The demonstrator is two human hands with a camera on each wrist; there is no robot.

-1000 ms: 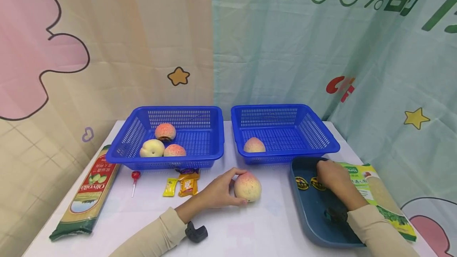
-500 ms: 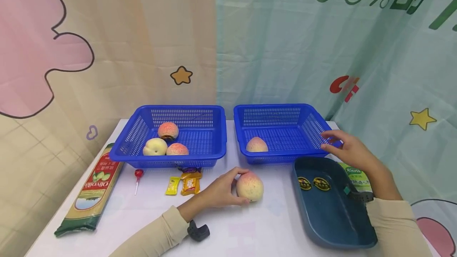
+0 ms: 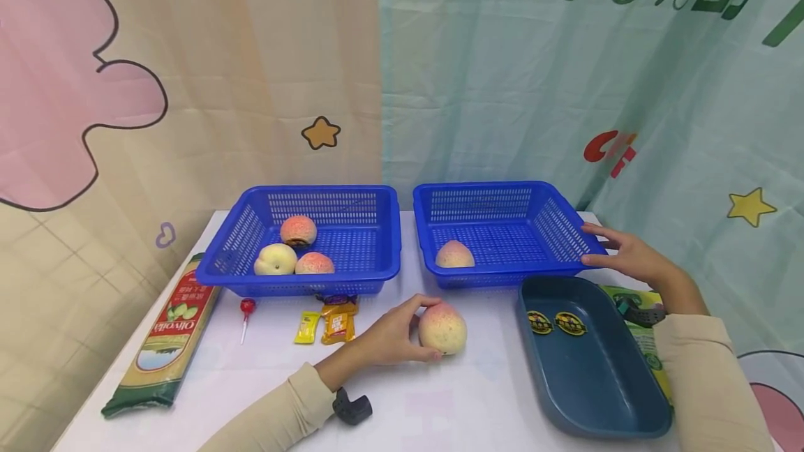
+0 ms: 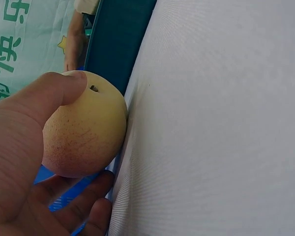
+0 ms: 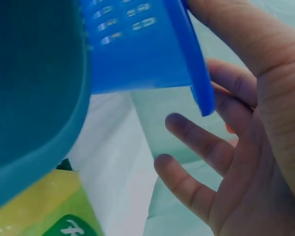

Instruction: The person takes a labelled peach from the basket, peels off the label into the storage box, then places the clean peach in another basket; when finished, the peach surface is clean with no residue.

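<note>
In the head view, my left hand [image 3: 392,335] holds a peach [image 3: 442,330] on the white table near the middle. The left wrist view shows the thumb on top of that peach [image 4: 91,130], beside its stem hollow. At the right end of the right blue basket [image 3: 502,276], my right hand [image 3: 637,258] touches the rim. In the right wrist view, the thumb lies at the basket's rim [image 5: 199,73], and the other fingers reach outside it, spread and fairly straight. One peach [image 3: 455,254] lies inside this basket, at its front left.
Several peaches [image 3: 298,230] lie in the left blue basket [image 3: 295,287]. A dark teal tray [image 3: 603,375] stands at right, over a green-yellow packet [image 3: 647,340]. Wrapped candies [image 3: 339,326], a lollipop [image 3: 248,307] and a pasta packet [image 3: 166,337] lie at left.
My right hand has come out of the teal tray and moved up and right to the right basket's rim. My left hand still holds the peach in place.
</note>
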